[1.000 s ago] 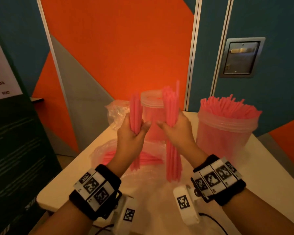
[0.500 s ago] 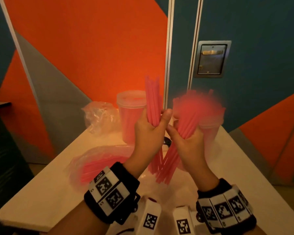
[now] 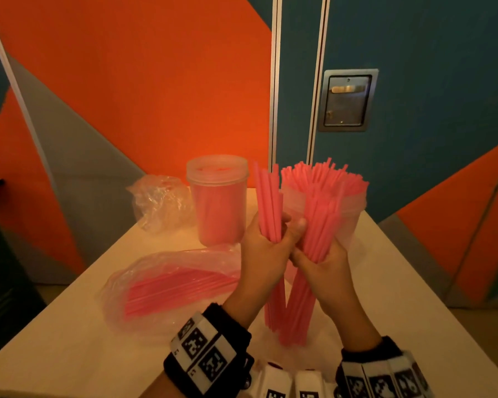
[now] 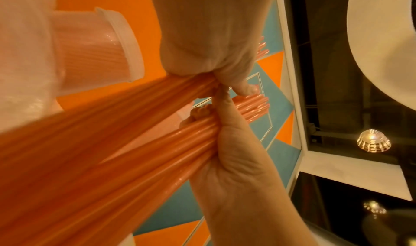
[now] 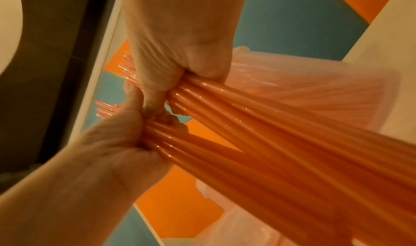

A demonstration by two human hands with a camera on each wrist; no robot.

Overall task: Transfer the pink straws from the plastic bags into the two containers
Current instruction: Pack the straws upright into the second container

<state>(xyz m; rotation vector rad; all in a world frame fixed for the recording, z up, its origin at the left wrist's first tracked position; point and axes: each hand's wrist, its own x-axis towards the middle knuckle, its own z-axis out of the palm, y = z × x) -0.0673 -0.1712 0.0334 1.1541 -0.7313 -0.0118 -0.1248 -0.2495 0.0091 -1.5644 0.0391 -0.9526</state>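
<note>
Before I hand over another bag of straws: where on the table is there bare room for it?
The table's near-left corner, below the straw bag, is bare, as is the right edge beyond the right container. It is crowded from the crumpled bag and left container to both hands.

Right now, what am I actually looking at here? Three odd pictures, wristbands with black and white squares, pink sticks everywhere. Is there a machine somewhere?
No machine: a person works with bare hands and wears three cameras. The big picture comes from a head camera looking down at a table. The other two come from cameras on each wrist, looking along the hand, so everything there looks huge and skewed. The patterned wristbands sit on both wrists.

The left hand grips a small bundle of pink straws; the right hand grips a larger bundle. On the table lie a plastic bag with straws inside, a crumpled bag, a lidded container and an open container crammed with straws.
</note>
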